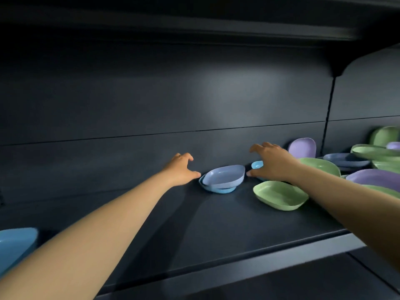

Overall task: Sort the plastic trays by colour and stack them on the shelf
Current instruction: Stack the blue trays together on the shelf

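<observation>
A small stack of blue trays (223,177) sits on the dark shelf (194,224), a pale blue one tilted on top of brighter blue ones. My left hand (180,168) is just left of the stack, fingers spread and loosely curved, thumb tip at its rim. My right hand (270,162) is just right of it, fingers spread, thumb near the rim, holding nothing. Behind the right hand a bright blue tray (257,164) peeks out. A green tray (280,194) lies in front of my right forearm.
A jumble of green (320,165), purple (302,147) and slate-blue (346,160) trays fills the shelf's right end. Another blue tray (15,243) sits at the lower left edge. The shelf's back wall stands close behind, and an upper shelf overhangs.
</observation>
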{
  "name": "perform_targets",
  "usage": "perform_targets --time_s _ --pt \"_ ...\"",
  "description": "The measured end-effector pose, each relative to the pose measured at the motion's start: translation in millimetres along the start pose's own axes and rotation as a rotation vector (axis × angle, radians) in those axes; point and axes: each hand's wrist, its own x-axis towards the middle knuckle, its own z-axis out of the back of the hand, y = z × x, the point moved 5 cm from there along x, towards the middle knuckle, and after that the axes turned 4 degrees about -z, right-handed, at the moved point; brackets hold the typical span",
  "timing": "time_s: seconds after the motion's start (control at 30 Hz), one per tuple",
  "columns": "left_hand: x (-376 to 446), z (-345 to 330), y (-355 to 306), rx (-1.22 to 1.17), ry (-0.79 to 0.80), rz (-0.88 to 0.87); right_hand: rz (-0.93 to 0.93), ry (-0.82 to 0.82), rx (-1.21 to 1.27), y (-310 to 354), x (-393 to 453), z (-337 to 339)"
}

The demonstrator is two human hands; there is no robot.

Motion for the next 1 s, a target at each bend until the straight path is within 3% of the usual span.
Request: perform_targets --time_s 0.2,0.37,0.73,1.0 --pt "45.2 -45.4 -50.9 -0.030 0.019 0.024 -0.019 0.024 -0.012 -96.3 29.1 0.6" --pt "67.3 -69.8 -59.8 -0.098 0.036 0.114 -0.016 0.059 0.052 -136.5 50.8 -11.3" --pt "87.5 -81.4 -25.1 -0.166 0.005 0.272 0.056 0.124 0.170 -119.1 91.0 -52.1" --pt "94.2 -93.1 21.8 -0.259 -0.013 0.399 0.007 0.284 0.391 -82.2 124.5 -90.3"
